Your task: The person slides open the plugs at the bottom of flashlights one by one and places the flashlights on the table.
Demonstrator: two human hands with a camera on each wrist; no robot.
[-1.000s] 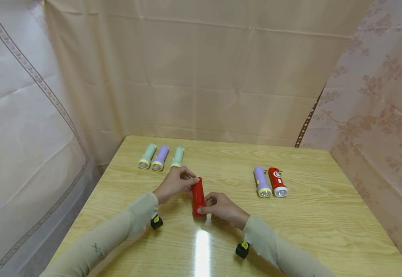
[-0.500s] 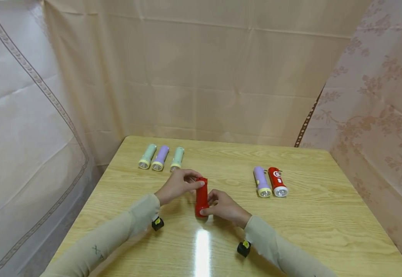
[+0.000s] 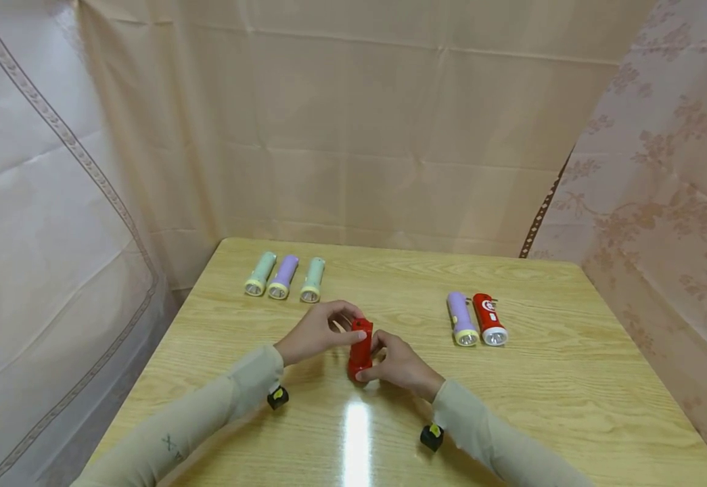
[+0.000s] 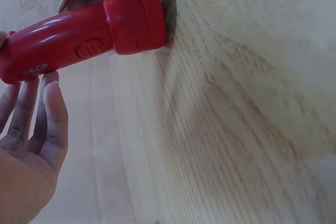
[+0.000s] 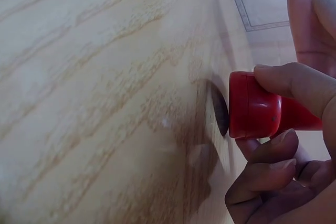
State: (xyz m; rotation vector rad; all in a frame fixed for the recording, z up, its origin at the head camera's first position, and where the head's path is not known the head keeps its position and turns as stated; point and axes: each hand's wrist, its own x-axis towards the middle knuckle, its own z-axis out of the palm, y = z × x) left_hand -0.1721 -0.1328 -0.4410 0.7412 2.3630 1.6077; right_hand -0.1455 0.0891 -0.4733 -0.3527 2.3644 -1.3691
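Note:
Between both hands a red flashlight (image 3: 361, 350) is held nearly upright, its wide head down, just above or on the table. The left hand (image 3: 323, 331) pinches its upper end between thumb and fingers. Lower down, the right hand (image 3: 403, 366) grips the wide head with thumb and fingers. In the left wrist view the flashlight (image 4: 79, 40) shows an oval ribbed switch and a small white mark. In the right wrist view the flashlight head (image 5: 252, 105) sits close to the tabletop, with the right hand's thumb (image 5: 289, 77) on it; its lens face is hidden.
At the back left lie a mint flashlight (image 3: 261, 273), a purple flashlight (image 3: 283, 276) and another mint flashlight (image 3: 313, 279). To the right, a second purple flashlight (image 3: 461, 316) lies beside a red flashlight with a white rim (image 3: 490, 318). Curtains surround the wooden table (image 3: 548, 399).
The held red flashlight has shifted slightly right and tipped more upright, with its top end coming nearer. Both hands have moved along with it; the flashlights lying on the table stay put.

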